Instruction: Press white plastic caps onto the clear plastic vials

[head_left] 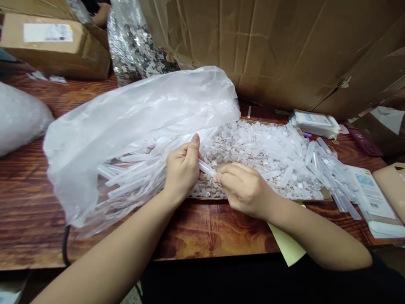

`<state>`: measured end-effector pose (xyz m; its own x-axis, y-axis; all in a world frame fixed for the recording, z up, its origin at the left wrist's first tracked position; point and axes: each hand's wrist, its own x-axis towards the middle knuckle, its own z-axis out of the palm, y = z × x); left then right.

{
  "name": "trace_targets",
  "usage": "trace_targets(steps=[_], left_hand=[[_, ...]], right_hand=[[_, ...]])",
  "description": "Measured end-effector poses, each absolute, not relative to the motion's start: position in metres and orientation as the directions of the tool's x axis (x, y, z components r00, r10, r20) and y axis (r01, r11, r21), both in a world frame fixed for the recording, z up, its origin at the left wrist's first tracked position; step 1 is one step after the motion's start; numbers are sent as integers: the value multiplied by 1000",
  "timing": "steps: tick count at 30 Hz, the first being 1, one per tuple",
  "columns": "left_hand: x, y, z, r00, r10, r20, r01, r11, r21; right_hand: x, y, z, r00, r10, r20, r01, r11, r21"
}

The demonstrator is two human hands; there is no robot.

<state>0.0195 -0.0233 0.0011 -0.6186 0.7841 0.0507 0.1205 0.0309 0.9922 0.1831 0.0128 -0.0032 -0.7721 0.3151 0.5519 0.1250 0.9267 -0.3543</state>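
Note:
My left hand (183, 169) is closed around a translucent plastic tube (207, 168), its thumb pointing up. At the tube's other end, my right hand (243, 188) pinches with thumb and finger; whether a small cap sits there is hidden by the fingertips. Beneath both hands lies a shallow cardboard tray (224, 167) heaped with small clear plastic caps (253, 141). To the left, a large translucent plastic bag (142, 105) lies open, with many long clear tubes (133, 173) spilling from its mouth.
Finished-looking clear tubes (335, 177) lie piled at the tray's right end. Beyond are packaged cards (314, 122), a labelled packet (375, 198) and yellow paper (286, 240). Behind stand a big cardboard box (268, 50), a bag of metal pieces (136, 50) and a smaller carton (57, 50).

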Motion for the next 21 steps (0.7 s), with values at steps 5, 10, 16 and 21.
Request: trace_targets(steps=[5,10,16,21], left_hand=[[24,-25,1,-710,703,32,87,43,995],[25,-29,-1,-685,728,34,54,3,999],[26,-33,3,-680,727,92,98,-34,995],[29,-34,1,-688,716,118,86,-80,993]], right_hand=[[181,10,-5,-713,365,599,140,911,-388],[182,22,-2,-618,540,572,-49,699,-713],[193,42,10,-721,504,475,110,761,-640],[195,39,13,-787,265,557,73,937,-343]])
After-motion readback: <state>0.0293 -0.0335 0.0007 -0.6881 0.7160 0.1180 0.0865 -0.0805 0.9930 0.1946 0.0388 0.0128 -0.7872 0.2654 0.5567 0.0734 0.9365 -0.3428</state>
